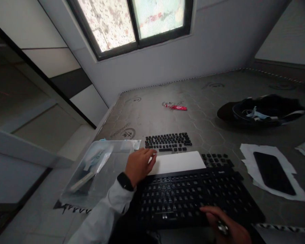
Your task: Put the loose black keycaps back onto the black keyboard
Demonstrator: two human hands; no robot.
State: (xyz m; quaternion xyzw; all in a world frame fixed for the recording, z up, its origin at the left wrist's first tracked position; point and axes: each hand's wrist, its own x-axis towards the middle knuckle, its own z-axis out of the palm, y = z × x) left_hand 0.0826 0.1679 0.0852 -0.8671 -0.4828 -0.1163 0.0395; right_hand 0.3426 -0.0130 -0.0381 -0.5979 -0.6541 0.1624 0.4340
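A black keyboard (178, 200) lies in front of me, most of its keycaps off and the switch sockets showing. My left hand (139, 164), with a dark wristband, is over the left end of a white sheet (179, 162) behind the keyboard. Its thumb and fingertips are drawn together beside loose black keycaps (167, 140) laid out in rows; anything between them is too small to make out. At the keyboard's front right, my right hand (226, 225) is closed around a slim dark tool with a shiny metal end (223, 227). Its index finger points over the lower keys.
A clear plastic bin (99, 173) with packets stands at left. More keycaps (216, 159) lie behind the keyboard's right side. Rightward are a black phone (274, 173) on white paper and an upturned dark cap (264, 112). A red packaged item (176, 107) lies farther back.
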